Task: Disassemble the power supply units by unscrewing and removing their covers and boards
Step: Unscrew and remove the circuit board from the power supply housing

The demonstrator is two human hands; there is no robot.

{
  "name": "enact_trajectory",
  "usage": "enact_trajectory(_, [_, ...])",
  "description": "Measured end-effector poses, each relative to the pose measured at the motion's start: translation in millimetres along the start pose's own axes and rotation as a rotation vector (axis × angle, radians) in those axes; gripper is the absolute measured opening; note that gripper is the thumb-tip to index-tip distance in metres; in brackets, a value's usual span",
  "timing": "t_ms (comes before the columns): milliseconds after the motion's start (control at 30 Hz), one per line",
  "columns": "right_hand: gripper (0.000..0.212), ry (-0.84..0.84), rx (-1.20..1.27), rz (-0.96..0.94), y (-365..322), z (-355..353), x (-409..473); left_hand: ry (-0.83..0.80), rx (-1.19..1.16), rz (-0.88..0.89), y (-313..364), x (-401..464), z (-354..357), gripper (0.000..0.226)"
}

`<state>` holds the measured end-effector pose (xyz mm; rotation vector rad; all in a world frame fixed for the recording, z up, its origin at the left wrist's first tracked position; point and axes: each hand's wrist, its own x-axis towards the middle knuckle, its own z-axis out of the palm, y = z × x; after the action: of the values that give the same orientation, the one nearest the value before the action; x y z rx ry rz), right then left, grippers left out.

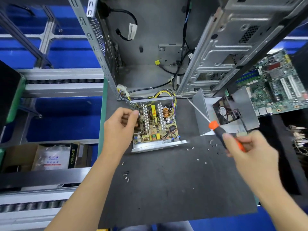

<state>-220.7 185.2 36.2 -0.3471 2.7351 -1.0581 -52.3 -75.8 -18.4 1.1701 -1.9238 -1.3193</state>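
Both forearms came up from the bottom edge over the dark grey work mat (166,189). Left hand (119,125) had its fingers curled in, fingertips at the left edge of the open power supply unit (155,124), though I couldn't tell if it was pinching anything or just touching the board. Right hand (250,147) was wrapped around the black-and-orange handle of a screwdriver (215,126), shaft angled up and left, tip in the air just right of the unit and not touching it.

PSU sat mid-mat with its cover off, circuit board (155,129) still sitting in the metal tray, heatsinks and coils showing, yellow wires looping out the back toward the empty PC case (150,47) standing just behind it. Removed cover (202,114) lay to the right with the black fan (225,112) next to it. Loose screws (198,154) were scattered on the mat in front of the unit, a few more near my left wrist. Motherboard (275,84) rested far right, a cardboard box (38,157) down left.
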Motion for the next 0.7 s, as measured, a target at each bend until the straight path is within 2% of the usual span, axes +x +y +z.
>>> enact_trajectory(67, [0.032, -0.004, -0.052, 0.000, 11.2, 19.1, -12.8, -0.004, -0.001, -0.023, -7.1, 0.3, 0.4, 0.009])
enact_trajectory(233, [0.041, -0.049, -0.234, -0.032, 23.6, 57.2, -24.5, -0.121, -0.001, -0.034, -35.7, -5.3, -3.2, 0.056])
enact_trajectory(367, [0.040, -0.004, -0.527, -0.333, 21.3, 67.3, -23.6, -0.132, -0.019, -0.052, -48.8, -5.9, -8.5, 0.061])
enact_trajectory(433, [0.032, 0.038, -0.436, -0.382, 4.3, 69.8, -16.3, -0.171, -0.011, -0.043, -50.1, -6.2, -10.2, 0.061])
enact_trajectory(500, [0.031, -0.036, -0.170, -0.270, -33.2, 73.7, -4.4, -0.239, 0.006, -0.019, -51.6, -7.8, -12.6, 0.070])
enact_trajectory(567, [0.042, -0.077, -0.088, -0.261, -71.8, 84.9, 4.6, -0.312, 0.036, 0.015, -54.2, -8.0, -14.3, 0.087])
enact_trajectory(633, [0.059, -0.139, -0.209, -0.337, -104.0, 102.3, 8.7, -0.353, 0.061, 0.037, -53.7, -4.8, -14.7, 0.100])
enact_trajectory(700, [0.074, -0.290, -0.317, -0.302, -126.7, 122.6, 8.4, -0.386, 0.076, 0.059, -51.6, 0.6, -13.8, 0.108])
